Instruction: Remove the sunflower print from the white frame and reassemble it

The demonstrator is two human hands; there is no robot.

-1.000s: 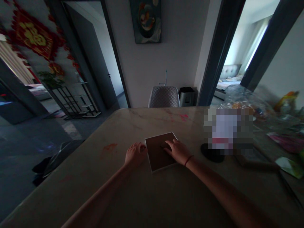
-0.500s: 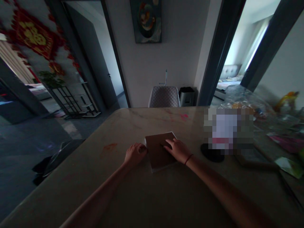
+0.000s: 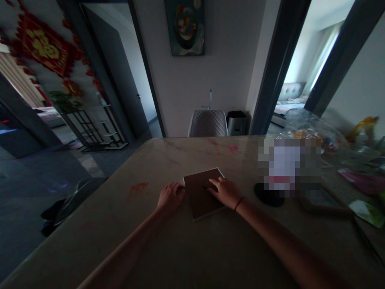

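A thin brown book [image 3: 200, 192] with a pale edge lies flat on the marble table [image 3: 192, 249]. My left hand [image 3: 170, 197] rests on the table at the book's left edge, fingers curled against that edge. My right hand [image 3: 226, 192] lies on top of the book's right side, fingers bent and pressing down on the cover. A red cord circles my right wrist.
A dark round object [image 3: 267, 194] sits to the right of the book, with clutter and wrappers [image 3: 361, 180] on the table's right side. A quilted chair [image 3: 208, 123] stands at the far end. A dark chair [image 3: 70, 202] sits at the left edge.
Almost nothing has moved. My left hand has curled slightly closer to the book's left edge; my right hand stays on the cover.
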